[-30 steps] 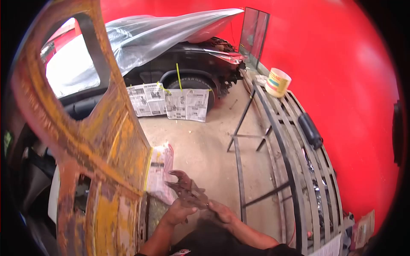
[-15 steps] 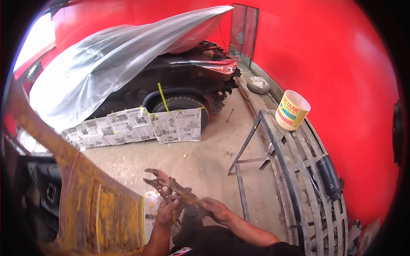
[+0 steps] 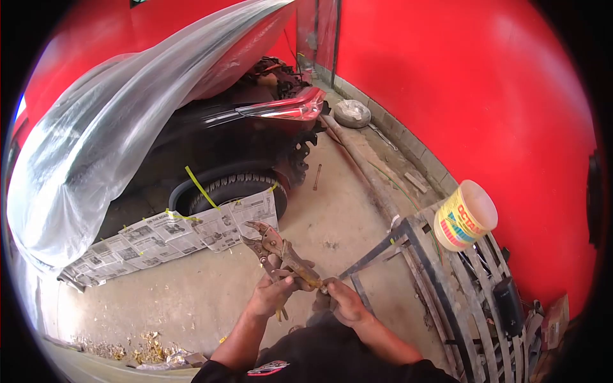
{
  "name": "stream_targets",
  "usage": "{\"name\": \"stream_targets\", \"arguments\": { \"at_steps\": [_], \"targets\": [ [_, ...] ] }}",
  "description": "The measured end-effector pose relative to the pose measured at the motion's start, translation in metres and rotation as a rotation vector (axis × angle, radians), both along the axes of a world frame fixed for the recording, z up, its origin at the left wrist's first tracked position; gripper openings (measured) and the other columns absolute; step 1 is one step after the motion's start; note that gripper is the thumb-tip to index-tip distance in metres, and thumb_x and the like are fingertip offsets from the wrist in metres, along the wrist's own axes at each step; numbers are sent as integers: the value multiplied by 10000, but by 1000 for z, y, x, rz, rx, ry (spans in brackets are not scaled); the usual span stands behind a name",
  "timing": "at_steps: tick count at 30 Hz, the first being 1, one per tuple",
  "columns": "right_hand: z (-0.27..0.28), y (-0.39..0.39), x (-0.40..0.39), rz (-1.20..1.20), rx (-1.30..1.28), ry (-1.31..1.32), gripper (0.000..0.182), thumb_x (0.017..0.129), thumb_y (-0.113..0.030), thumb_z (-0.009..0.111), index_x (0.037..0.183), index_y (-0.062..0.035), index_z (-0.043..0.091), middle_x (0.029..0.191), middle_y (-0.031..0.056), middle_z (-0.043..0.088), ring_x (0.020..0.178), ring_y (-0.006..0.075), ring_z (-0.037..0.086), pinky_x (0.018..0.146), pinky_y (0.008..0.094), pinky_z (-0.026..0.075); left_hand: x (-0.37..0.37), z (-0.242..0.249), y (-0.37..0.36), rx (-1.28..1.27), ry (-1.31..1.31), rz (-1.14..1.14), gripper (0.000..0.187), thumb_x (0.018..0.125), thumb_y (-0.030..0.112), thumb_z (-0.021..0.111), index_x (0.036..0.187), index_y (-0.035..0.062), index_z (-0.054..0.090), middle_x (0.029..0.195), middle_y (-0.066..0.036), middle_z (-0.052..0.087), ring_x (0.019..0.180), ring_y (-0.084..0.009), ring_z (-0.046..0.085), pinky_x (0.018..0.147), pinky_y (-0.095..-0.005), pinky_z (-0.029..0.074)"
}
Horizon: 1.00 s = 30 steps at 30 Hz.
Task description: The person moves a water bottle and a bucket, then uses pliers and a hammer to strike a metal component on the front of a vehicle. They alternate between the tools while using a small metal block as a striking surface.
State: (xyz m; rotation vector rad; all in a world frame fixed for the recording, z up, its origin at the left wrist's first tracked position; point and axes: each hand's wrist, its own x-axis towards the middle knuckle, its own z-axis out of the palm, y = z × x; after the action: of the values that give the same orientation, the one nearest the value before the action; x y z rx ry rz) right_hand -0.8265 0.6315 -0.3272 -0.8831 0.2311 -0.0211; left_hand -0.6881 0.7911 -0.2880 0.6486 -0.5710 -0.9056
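Observation:
A worn pair of locking pliers (image 3: 273,240) is held up in front of me, jaws apart and pointing away to the upper left. My left hand (image 3: 271,297) wraps round its handles from below. At the tail end of the upper handle, the fingers of my right hand (image 3: 345,301) are closed on the adjusting screw end. A thin yellow-tipped piece (image 3: 280,314) pokes out beneath my left hand; most of it is hidden by the palm.
Ahead stands a dark car (image 3: 223,137) under clear plastic sheeting (image 3: 121,121), newspaper (image 3: 166,236) taped along its lower side. To my right, a metal rack (image 3: 440,281) carries an Octane bucket (image 3: 452,223) and a black cylinder (image 3: 507,306). A red wall (image 3: 447,83) runs behind.
My view has shifted, and the rusty yellow panel at the left has gone out of sight. Both hands stay on the locking pliers, now slightly higher and farther right in view.

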Motion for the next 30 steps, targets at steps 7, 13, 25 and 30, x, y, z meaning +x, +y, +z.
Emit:
{"name": "stream_targets", "arguments": {
  "at_steps": [7, 13, 25, 30],
  "targets": [
    [-11, -86, 106, -73, -566, -67, 436, 1013, -394, 394, 941, -4, 576, 792, 71, 601, 792, 165, 611, 726, 327, 483, 105, -5, -78, 60, 104, -39, 279, 920, 93, 537, 1181, 13, 597, 1402, -263, 382, 1215, -362, 496, 1002, -487, 409],
    [-41, -161, 197, 104, 573, -65, 473, 1029, -364, 301, 859, -26, 584, 644, 77, 566, 642, 260, 604, 675, 420, 504, 184, 5, -168, 90, -47, -124, 466, 926, 146, 571, 1346, 37, 402, 1382, -215, 420, 1179, -307, 526, 989, -435, 422],
    [-41, -306, 254, -722, -20, 194, 453, 982, -442, 414, 888, -27, 569, 656, 102, 567, 628, 238, 577, 704, 423, 498, 322, -42, -436, 236, -113, -696, 636, 958, 230, 540, 1464, 41, 206, 1205, -158, 543, 1021, -215, 572, 888, -363, 465],
    [-56, -384, 307, -692, 584, -21, 420, 991, -424, 358, 793, -99, 536, 570, 43, 466, 517, 210, 450, 603, 393, 458, 372, -19, -532, 83, -234, -860, 313, 950, 286, 577, 1111, 39, 470, 911, -63, 607, 870, -155, 613, 826, -326, 493]
  ]
}}
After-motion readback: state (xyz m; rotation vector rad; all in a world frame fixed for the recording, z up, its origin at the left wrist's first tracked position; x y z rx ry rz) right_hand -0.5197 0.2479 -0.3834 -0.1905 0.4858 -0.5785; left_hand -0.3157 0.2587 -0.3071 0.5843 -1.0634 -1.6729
